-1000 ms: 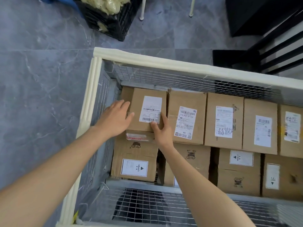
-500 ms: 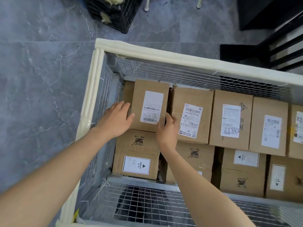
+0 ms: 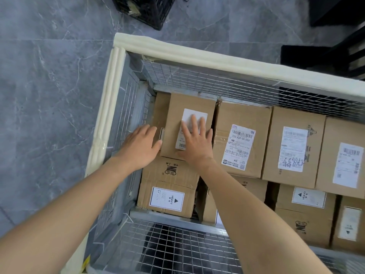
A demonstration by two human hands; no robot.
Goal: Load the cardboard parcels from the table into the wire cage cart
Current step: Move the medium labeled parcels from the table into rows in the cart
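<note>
A small cardboard parcel point(image 3: 175, 115) with a white label stands in the far left corner of the wire cage cart point(image 3: 197, 56), on top of other boxes. My right hand point(image 3: 195, 143) lies flat on its top, fingers spread over the label. My left hand point(image 3: 141, 147) rests against the parcel's left side, fingers apart, thumb at its near corner. Neither hand grips the parcel. To its right runs a row of labelled parcels, beginning with a taped one point(image 3: 242, 139).
Lower boxes with HEAVY labels point(image 3: 167, 198) fill the cart's near side. A padded cream rim tops the cage's left and far walls. A black crate point(image 3: 146, 8) stands on the grey tiled floor beyond; dark furniture point(image 3: 335, 52) stands at the upper right.
The parcel has slid further into the far left corner. My right hand moved from its right edge onto its top, lying flat. My left hand stayed at its left side.
</note>
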